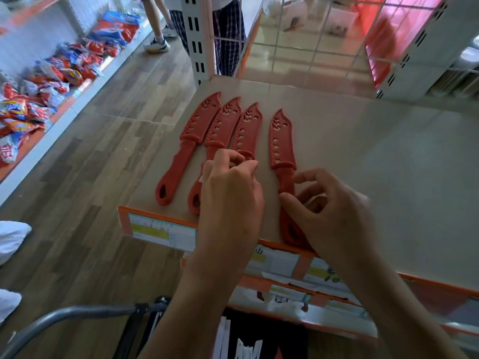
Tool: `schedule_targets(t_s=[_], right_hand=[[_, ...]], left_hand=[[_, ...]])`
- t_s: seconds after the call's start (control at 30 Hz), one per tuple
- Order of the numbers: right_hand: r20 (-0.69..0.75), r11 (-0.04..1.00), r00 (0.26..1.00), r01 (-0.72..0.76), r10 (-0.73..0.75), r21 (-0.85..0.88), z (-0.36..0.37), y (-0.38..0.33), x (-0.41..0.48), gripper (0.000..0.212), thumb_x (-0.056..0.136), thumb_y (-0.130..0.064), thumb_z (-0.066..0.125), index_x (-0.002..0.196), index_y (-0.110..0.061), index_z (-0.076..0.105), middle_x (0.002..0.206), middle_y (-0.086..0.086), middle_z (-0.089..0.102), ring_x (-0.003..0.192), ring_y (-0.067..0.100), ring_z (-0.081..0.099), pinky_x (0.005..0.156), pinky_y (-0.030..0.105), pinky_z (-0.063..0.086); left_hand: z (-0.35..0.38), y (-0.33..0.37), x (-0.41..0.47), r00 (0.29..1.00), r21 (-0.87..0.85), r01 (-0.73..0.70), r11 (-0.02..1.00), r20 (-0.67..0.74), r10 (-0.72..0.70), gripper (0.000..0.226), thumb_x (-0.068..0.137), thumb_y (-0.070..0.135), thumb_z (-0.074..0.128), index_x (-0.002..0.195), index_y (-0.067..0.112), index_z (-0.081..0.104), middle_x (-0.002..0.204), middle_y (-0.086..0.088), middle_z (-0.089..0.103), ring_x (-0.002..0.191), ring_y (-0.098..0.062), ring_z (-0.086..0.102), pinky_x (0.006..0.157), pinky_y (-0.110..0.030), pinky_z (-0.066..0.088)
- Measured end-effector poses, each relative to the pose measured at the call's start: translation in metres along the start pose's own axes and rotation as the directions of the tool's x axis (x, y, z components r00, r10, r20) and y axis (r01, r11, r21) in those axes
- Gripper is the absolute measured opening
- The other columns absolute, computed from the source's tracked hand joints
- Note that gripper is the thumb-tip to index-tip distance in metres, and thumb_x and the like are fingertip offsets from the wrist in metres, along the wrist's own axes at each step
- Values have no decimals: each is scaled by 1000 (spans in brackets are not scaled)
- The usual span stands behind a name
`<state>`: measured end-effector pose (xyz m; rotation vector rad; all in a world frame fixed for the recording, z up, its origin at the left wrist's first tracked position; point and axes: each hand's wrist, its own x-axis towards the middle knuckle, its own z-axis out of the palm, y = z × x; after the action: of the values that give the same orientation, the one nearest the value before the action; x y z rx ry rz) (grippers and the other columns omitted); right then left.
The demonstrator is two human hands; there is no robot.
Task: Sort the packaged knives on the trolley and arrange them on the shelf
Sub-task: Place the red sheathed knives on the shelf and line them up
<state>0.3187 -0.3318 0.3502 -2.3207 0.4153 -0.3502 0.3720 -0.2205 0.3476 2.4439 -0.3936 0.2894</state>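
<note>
Scene: four red sheathed knives lie side by side on the shelf (363,164), tips toward the top of the frame, handles toward the orange front edge.
Row: first knife (189,141), second knife (220,125) and third knife (248,128) sit close together left of centre; fourth knife (281,141) lies apart from them, to the right.
Left grip (230,193): fingers curled down over the third knife's handle; the hand itself hides whether the fingertips pinch it, so this cannot be told.
Right grip (334,211): thumb and forefinger pinch the fourth knife's handle from either side, the other fingers loosely bent.
Step in hand (judged): aligning the fourth knife with the row.
Technique: slide it along the shelf rather than lifting it; steer from the handle so the tip swings parallel to its neighbours; match the gap and bring the handle ends level.
Caution: the handle end is at the front edge, so avoid drawing it further toward the bottom of the frame.
Trolley handle (77,314): lower left; its load is not visible.
</note>
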Motion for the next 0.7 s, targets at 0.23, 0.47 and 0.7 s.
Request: schedule_targets(t_s=[0.23, 0.47, 0.7], right_hand=[[11, 986, 990, 144, -143, -86, 5, -2, -2, 32, 70, -28, 77, 99, -18, 70, 81, -8, 54, 62, 9, 52, 56, -3, 39], [-19, 975, 977, 212, -214, -69, 18, -8, -3, 29, 70, -27, 64, 94, -12, 70, 82, -1, 61, 62, 6, 49, 73, -6, 34], [-3, 970, 972, 235, -236, -64, 17, -6, -6, 29, 72, -26, 65, 95, -9, 71, 87, 6, 68, 67, 4, 51, 71, -10, 31]], left_hand=[[-1, -1, 1, 1000, 0, 0, 1000, 32, 0, 30, 88, 12, 57, 118, 13, 62, 117, -3, 55, 96, -4, 38, 68, -5, 31], [-5, -1, 2, 999, -2, 17, 1000, 44, -17, 31, 90, 13, 54, 121, 14, 60, 121, -1, 53, 102, -7, 44, 78, -10, 32], [-5, 0, 0, 999, 19, 6, 1000, 42, -7, 31, 91, 11, 52, 121, 12, 59, 122, -4, 53, 107, -9, 46, 66, -3, 30]])
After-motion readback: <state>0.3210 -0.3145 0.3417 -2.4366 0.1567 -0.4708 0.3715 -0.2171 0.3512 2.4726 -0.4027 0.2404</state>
